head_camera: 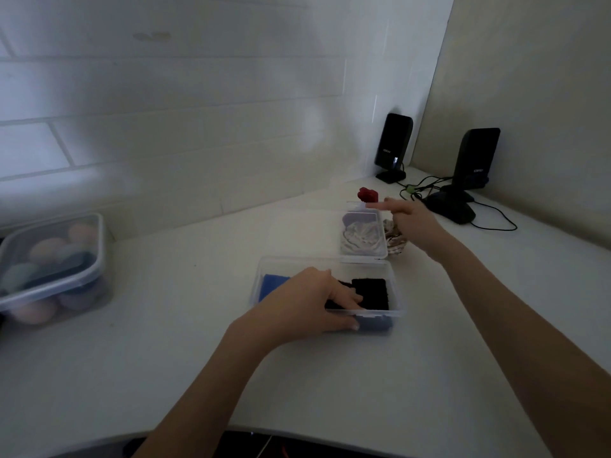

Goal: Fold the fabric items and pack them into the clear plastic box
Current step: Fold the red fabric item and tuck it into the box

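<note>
Two black speakers stand in the far corner; a lidded tub of sponges sits left. The clear plastic box, long axis left-right, holds black fabric. The left hand grips its near wall; the right hand hovers with fingers extended.

We see the clear plastic box open at centre — blue fabric at its nine o'clock, folded black fabric at three.
</note>
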`<state>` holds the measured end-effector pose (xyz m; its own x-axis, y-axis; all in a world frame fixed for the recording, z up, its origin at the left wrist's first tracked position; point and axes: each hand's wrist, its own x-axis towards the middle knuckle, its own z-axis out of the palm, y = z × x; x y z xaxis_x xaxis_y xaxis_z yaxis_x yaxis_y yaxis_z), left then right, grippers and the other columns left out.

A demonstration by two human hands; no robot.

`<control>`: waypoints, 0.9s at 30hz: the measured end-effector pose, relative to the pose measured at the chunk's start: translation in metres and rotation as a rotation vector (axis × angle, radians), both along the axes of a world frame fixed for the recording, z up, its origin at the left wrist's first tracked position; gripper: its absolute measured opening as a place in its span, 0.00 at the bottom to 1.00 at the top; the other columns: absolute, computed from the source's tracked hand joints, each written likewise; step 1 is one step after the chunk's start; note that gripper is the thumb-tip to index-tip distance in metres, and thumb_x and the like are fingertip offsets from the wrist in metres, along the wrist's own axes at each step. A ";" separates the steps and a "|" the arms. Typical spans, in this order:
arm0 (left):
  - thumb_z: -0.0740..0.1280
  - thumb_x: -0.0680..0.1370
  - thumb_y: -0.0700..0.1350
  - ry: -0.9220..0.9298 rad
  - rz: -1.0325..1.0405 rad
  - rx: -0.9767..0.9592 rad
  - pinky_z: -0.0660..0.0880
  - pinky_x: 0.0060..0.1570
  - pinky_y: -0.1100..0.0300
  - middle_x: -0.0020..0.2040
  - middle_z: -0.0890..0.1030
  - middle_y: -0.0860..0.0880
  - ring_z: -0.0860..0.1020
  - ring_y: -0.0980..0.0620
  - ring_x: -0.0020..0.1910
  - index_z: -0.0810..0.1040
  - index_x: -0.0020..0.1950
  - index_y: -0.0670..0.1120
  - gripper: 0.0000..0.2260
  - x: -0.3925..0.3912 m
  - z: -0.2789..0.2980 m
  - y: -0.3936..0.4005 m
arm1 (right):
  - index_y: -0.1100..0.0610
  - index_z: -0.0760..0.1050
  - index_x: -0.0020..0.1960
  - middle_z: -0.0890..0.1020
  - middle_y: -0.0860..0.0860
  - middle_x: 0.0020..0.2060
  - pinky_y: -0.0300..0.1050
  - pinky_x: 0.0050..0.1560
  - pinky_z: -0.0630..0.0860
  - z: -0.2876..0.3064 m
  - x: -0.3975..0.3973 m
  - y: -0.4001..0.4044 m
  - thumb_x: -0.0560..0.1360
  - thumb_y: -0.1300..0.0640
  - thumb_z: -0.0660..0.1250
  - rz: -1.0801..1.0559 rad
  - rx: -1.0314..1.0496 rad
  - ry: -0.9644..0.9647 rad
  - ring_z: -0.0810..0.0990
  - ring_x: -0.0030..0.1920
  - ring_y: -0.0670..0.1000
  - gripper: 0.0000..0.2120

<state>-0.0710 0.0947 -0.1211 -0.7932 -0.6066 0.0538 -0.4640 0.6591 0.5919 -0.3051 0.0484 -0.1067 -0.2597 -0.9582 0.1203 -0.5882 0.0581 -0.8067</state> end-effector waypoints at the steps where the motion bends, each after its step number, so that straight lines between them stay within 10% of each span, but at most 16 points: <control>1: 0.72 0.72 0.47 -0.006 0.000 -0.001 0.66 0.67 0.64 0.59 0.81 0.51 0.75 0.62 0.61 0.82 0.55 0.51 0.12 -0.002 -0.001 0.000 | 0.56 0.79 0.60 0.76 0.61 0.65 0.46 0.55 0.74 0.000 0.002 -0.005 0.71 0.75 0.50 0.013 0.045 0.042 0.78 0.55 0.53 0.28; 5: 0.71 0.73 0.46 -0.015 0.014 0.019 0.66 0.67 0.63 0.60 0.81 0.50 0.76 0.61 0.61 0.83 0.55 0.49 0.11 -0.006 -0.002 0.000 | 0.56 0.78 0.61 0.81 0.55 0.50 0.29 0.35 0.68 0.002 0.003 -0.023 0.74 0.72 0.54 0.038 0.120 0.130 0.73 0.37 0.42 0.23; 16: 0.72 0.72 0.49 0.047 0.018 0.037 0.73 0.61 0.61 0.60 0.81 0.50 0.77 0.59 0.58 0.83 0.54 0.48 0.12 -0.024 0.001 0.006 | 0.50 0.81 0.53 0.83 0.50 0.49 0.39 0.60 0.75 0.041 0.016 -0.006 0.75 0.65 0.64 0.037 -0.428 -0.316 0.80 0.52 0.46 0.14; 22: 0.69 0.74 0.47 0.632 0.418 0.030 0.76 0.38 0.62 0.33 0.84 0.50 0.79 0.57 0.32 0.84 0.39 0.45 0.08 -0.014 0.020 0.004 | 0.56 0.82 0.46 0.84 0.49 0.39 0.36 0.48 0.78 0.053 0.050 0.031 0.73 0.63 0.68 0.208 -0.475 -0.464 0.82 0.39 0.43 0.05; 27: 0.70 0.74 0.45 0.757 0.659 -0.064 0.75 0.44 0.73 0.55 0.78 0.54 0.77 0.60 0.50 0.74 0.60 0.46 0.15 0.004 0.029 -0.020 | 0.57 0.76 0.41 0.82 0.52 0.37 0.42 0.41 0.80 0.041 0.071 0.051 0.67 0.62 0.69 0.509 -0.150 -0.823 0.83 0.36 0.50 0.04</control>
<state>-0.0673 0.0750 -0.0918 -0.0437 -0.8907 0.4525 -0.2638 0.4471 0.8547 -0.2344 0.0998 -0.0656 0.1230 -0.9686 0.2160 0.2356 -0.1829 -0.9545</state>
